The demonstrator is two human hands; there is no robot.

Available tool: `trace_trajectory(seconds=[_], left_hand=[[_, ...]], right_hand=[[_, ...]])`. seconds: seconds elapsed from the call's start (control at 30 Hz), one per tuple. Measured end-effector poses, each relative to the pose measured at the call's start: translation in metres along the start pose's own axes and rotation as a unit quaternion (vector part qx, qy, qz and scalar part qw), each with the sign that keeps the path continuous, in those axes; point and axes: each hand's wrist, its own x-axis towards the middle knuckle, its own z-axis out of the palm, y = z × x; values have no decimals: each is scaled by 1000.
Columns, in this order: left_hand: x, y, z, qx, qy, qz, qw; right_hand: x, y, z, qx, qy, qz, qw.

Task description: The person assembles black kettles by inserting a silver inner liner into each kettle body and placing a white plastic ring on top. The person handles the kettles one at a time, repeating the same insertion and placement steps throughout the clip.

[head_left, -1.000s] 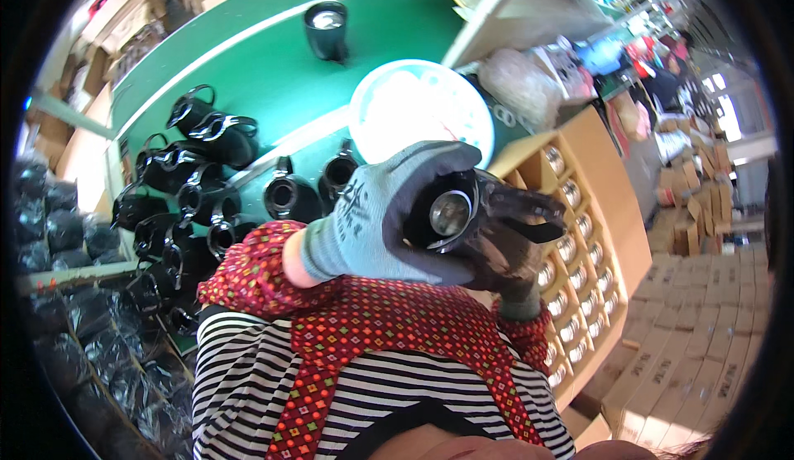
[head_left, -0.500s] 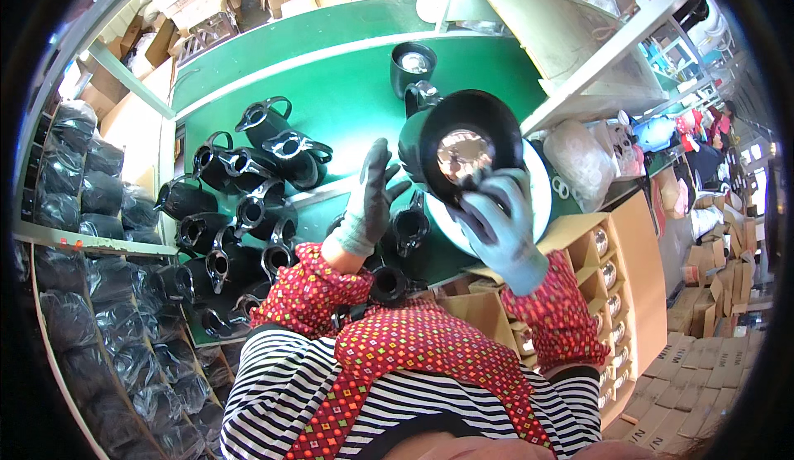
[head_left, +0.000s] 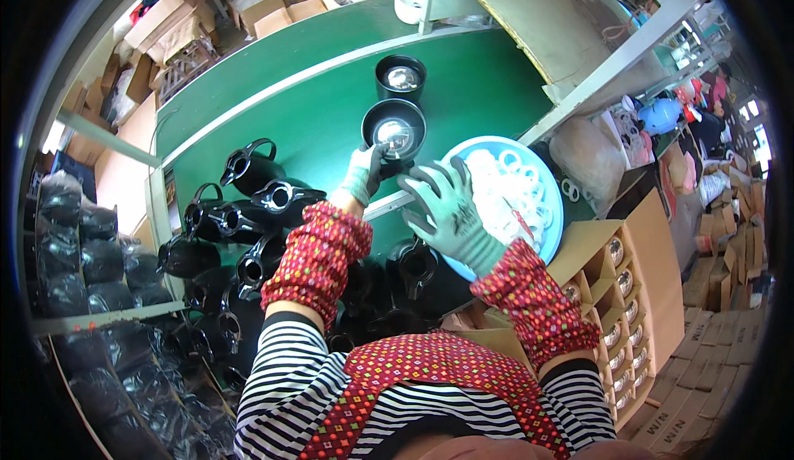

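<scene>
A black jug body (head_left: 375,126) with a shiny silver bottom inside stands on the green bench, its open end up. My gloved left hand (head_left: 365,172) closes on its near side, fingers partly hidden. Just behind it stands a second black jug body (head_left: 382,88), also silver inside. My gloved right hand (head_left: 447,208) is open, fingers spread, between the jug body and a light blue basin (head_left: 557,203). White plastic rings (head_left: 510,160) fill that basin, and a slim red tool (head_left: 523,224) lies on them. Nothing shows in the right hand.
Several black jug tops with spouts and handles (head_left: 285,197) crowd the bench's left side. Bagged black parts (head_left: 66,274) are stacked beyond it. At right stands a divided carton (head_left: 653,286) of silver liners. A metal frame post (head_left: 612,67) slants along the bench's right side.
The jug body, held up high by my right hand before, has come down onto the bench in front of the other one. My left hand has moved onto it; my right hand has let go.
</scene>
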Motion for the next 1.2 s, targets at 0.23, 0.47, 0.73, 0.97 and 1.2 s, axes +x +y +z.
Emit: trace_trajectory(seconds=[0.23,0.47,0.73,0.97,1.2], left_hand=[[84,-20,11,189,-48,49,980],[153,-29,-59,112,-140,9,984],[86,6,-36,283,-76,106,950],[-14,-31,45,320,-179,120,923],[-78,-111,126,637,-173,168,733]], right_hand=[[-128,6,-76,37,2,177,984],[-238,-7,-125,-31,86,352,931],[-369,82,-202,-270,75,529,801],[-439,243,-246,-218,-195,648,703],[-437,277,-217,-293,-202,664,658]])
